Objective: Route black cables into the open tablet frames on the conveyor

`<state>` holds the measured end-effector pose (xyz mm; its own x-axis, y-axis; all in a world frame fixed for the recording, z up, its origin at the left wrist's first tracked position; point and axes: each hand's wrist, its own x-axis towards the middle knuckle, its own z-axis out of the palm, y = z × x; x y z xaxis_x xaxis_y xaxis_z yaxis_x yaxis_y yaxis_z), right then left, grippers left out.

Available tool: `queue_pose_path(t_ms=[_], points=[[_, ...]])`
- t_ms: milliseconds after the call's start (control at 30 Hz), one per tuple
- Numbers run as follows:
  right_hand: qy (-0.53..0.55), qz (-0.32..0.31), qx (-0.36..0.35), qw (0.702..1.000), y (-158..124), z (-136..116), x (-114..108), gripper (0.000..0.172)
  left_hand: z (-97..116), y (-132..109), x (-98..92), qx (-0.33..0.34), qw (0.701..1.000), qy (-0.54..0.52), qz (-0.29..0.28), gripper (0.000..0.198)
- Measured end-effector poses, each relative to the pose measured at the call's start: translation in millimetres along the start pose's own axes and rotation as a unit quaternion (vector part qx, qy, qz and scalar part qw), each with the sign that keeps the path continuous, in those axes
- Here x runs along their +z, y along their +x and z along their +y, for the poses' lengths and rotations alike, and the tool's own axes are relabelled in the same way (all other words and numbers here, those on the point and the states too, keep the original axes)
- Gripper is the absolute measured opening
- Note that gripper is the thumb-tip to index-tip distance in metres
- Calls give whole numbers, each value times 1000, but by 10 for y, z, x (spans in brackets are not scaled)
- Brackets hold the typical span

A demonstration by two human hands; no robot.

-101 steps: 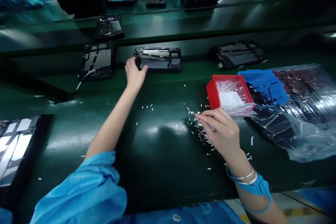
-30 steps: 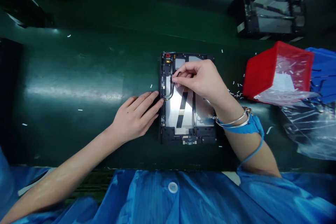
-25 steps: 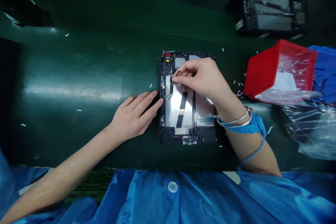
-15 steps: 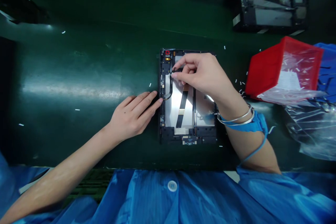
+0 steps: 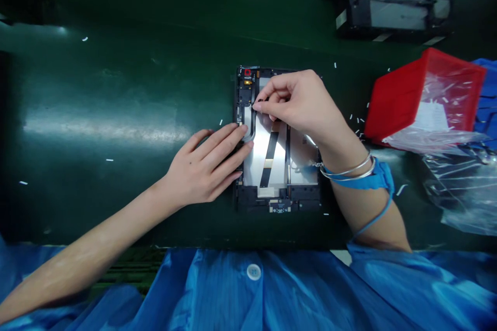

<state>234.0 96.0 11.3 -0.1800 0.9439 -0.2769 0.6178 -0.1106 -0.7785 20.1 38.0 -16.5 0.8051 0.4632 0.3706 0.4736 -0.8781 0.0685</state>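
An open tablet frame (image 5: 276, 186) with silver plates and black flex strips lies upright on the green belt in front of me. My left hand (image 5: 205, 165) lies flat, fingers stretched out over the frame's left edge, touching a curved black cable (image 5: 251, 125). My right hand (image 5: 301, 103) hovers over the frame's upper part, thumb and fingers pinched on the cable's upper end near the small circuit board. A blue wrist strap (image 5: 367, 178) and bangles circle my right wrist.
A red bin (image 5: 392, 98) lined with clear plastic stands at the right, beside a blue bin (image 5: 490, 108) and crumpled plastic bags (image 5: 458, 186). Another open tablet frame (image 5: 392, 2) lies at the back right. Small white bits dot the green belt (image 5: 116, 114).
My left hand slid right onto the frame's left edge and over the cable's bend. My right hand stayed pinched at the cable's top. Earlier, I had pulled this frame from the far belt.
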Motion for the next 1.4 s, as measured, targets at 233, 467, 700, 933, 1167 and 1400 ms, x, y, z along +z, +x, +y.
queue_pose_path(t_ms=[233,467,700,933,1167,1400], points=[[-11,3,9,1000,-7,-34,-7,8,-79,41,74,23,999,-1,-42,49],[-49,23,0,999,2,-21,26,9,-137,65,56,44,996,-52,-55,49],[-94,70,-28,993,-21,0,111,4,-172,128,46,24,988,-114,-100,45],[-248,187,-51,949,-573,-69,-115,24,-298,336,-7,-54,982,-173,-53,37],[-401,221,63,887,-1382,349,116,50,259,-117,-173,-302,936,-182,-1,35],[-180,128,40,974,-1122,233,306,50,427,-458,-178,-474,812,-335,51,46]])
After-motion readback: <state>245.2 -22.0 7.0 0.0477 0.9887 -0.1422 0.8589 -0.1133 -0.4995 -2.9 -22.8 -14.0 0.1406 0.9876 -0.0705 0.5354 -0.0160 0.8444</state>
